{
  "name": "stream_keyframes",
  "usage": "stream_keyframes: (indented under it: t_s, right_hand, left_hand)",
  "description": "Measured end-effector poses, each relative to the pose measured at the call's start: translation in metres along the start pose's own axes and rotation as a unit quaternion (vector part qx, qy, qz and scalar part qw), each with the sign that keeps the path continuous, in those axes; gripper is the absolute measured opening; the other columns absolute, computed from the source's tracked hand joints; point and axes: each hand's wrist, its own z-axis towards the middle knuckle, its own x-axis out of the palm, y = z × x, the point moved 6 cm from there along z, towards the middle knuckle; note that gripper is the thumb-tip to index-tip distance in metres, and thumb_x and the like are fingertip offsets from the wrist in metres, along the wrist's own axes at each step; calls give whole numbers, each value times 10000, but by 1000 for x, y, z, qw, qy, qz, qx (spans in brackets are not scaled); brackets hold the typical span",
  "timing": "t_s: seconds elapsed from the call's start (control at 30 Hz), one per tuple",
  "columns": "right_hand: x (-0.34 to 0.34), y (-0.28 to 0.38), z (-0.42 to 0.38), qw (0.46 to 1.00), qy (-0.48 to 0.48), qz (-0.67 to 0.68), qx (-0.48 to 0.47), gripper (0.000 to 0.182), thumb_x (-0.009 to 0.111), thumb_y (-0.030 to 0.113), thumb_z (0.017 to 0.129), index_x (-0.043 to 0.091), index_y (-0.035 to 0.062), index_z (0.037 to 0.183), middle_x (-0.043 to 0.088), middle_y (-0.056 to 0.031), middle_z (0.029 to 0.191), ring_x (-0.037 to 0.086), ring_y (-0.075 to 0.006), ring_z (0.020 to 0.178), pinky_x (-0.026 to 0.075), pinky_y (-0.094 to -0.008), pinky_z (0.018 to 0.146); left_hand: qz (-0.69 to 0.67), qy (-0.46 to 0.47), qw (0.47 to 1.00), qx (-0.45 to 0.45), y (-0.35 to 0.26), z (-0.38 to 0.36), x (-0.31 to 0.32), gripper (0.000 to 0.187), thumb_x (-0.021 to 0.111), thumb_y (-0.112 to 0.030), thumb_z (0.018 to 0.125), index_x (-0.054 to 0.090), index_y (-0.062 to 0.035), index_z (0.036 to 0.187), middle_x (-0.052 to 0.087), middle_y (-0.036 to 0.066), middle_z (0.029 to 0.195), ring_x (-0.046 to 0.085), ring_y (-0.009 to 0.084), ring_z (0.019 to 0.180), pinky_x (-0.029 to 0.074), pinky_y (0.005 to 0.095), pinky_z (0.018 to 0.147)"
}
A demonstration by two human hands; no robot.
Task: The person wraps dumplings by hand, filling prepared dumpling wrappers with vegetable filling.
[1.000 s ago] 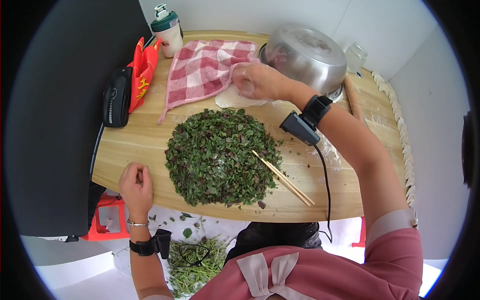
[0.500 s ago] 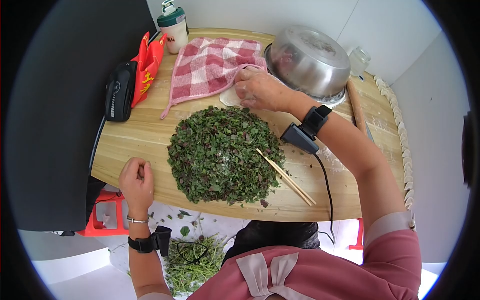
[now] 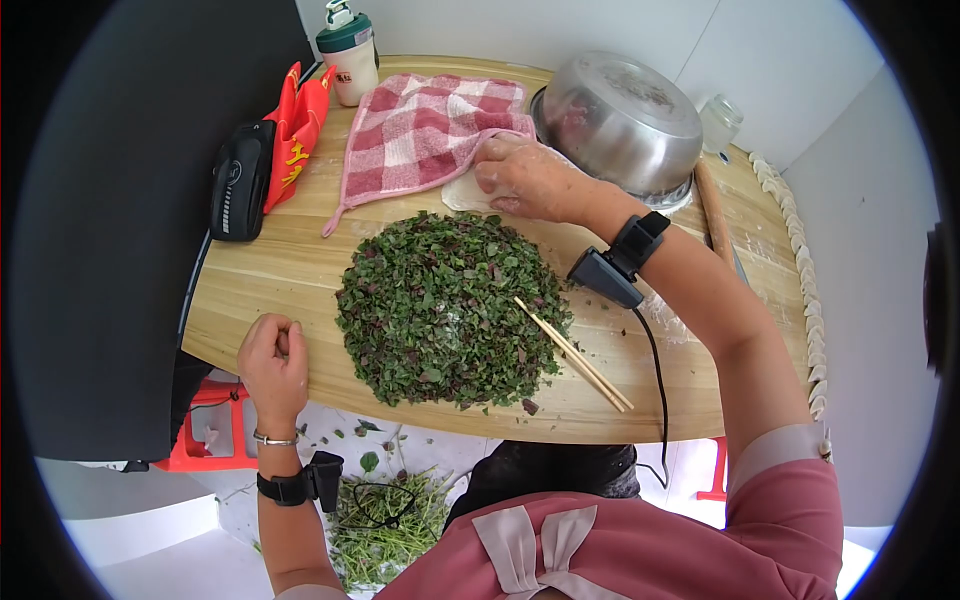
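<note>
Seeing a pale dough sheet [image 3: 463,194] peeking out from under the checked cloth [image 3: 420,130]. Now holding the right hand [image 3: 525,180] a bit lower over it than a second ago, fingers curled, honestly not seeing if pinching anything; so probably fussing with dough, not cloth. Keeping the left hand [image 3: 275,365] balled up at the table [image 3: 250,270] edge.

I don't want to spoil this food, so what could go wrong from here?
The cable hanging from the right wrist device could catch the chopsticks if that arm moves. The heap of chopped leaves sits near the front table edge, so a bump might spill some. The right hand is at the pale dough beside the checked cloth; pulling might tear the dough.
</note>
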Motion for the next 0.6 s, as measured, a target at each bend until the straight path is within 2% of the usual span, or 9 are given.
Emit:
stream_keyframes:
  t_s: [0.13, 0.23, 0.33, 0.4, 0.43, 0.5, 0.53, 0.6]
  right_hand:
    - [-1, 4, 1, 999, -12, -32, -23, 150, 686, 72, 710, 568, 47, 799, 553, -104, 1040, 513, -303, 1052, 438, -394, 898]
    - [-1, -2, 2, 999, -31, 13, -12, 112, 660, 56, 705, 571, 41, 770, 564, -99, 1020, 531, -297, 1011, 449, -387, 874]
    - [-3, -13, 3, 998, -47, 26, 35, 78, 633, 50, 704, 569, 35, 747, 574, -89, 985, 563, -282, 938, 470, -388, 820]
    - [-6, -22, 5, 993, -38, 18, 112, 72, 625, 78, 696, 571, 31, 689, 620, -113, 909, 596, -270, 840, 485, -384, 735]
    - [-7, -24, 8, 993, -38, 18, 112, 72, 625, 78, 696, 571, 31, 689, 620, -113, 909, 596, -270, 840, 485, -384, 735]
    - [-4, -35, 11, 977, -9, 105, 185, 64, 592, 41, 725, 545, 11, 755, 610, -107, 794, 607, -278, 734, 487, -347, 683]
    - [-6, -32, 12, 977, -10, 105, 185, 64, 592, 41, 725, 545, 11, 755, 610, -107, 794, 607, -278, 734, 487, -347, 683]
    - [0, -36, 8, 922, 26, 266, 279, 79, 593, 33, 731, 545, -11, 775, 613, -120, 733, 608, -260, 700, 478, -332, 655]
  left_hand:
    - [4, 1, 1000, 1, 0, 0, 0, 100, 588, -11, 786, 509, -4, 724, 424, 89, 599, 413, 217, 522, 335, 337, 504]
    - [7, 4, 1000, -5, 2, 0, 0, 100, 588, -12, 785, 509, -5, 723, 426, 90, 600, 416, 219, 524, 336, 339, 506]
    - [4, 4, 1000, -3, 0, 1, 0, 101, 588, -11, 785, 508, -5, 721, 427, 91, 600, 419, 221, 524, 337, 340, 506]
    - [7, 3, 1000, -2, 0, 1, 0, 103, 588, -10, 784, 507, -5, 720, 426, 90, 600, 418, 222, 524, 336, 340, 506]
    - [9, 2, 1000, 0, 0, 1, 0, 105, 588, -10, 784, 506, -6, 720, 425, 90, 600, 417, 223, 524, 336, 341, 506]
    - [7, 2, 1000, -2, 0, 1, 0, 104, 589, -9, 783, 506, -6, 720, 424, 90, 600, 416, 223, 525, 336, 340, 506]
    - [5, 2, 1000, -6, 0, 0, 0, 104, 589, -7, 782, 505, -6, 721, 423, 90, 601, 415, 223, 526, 337, 340, 507]
    - [5, 1, 1000, -8, 1, 0, 0, 104, 591, -5, 781, 505, -6, 722, 423, 90, 602, 415, 223, 527, 338, 339, 508]
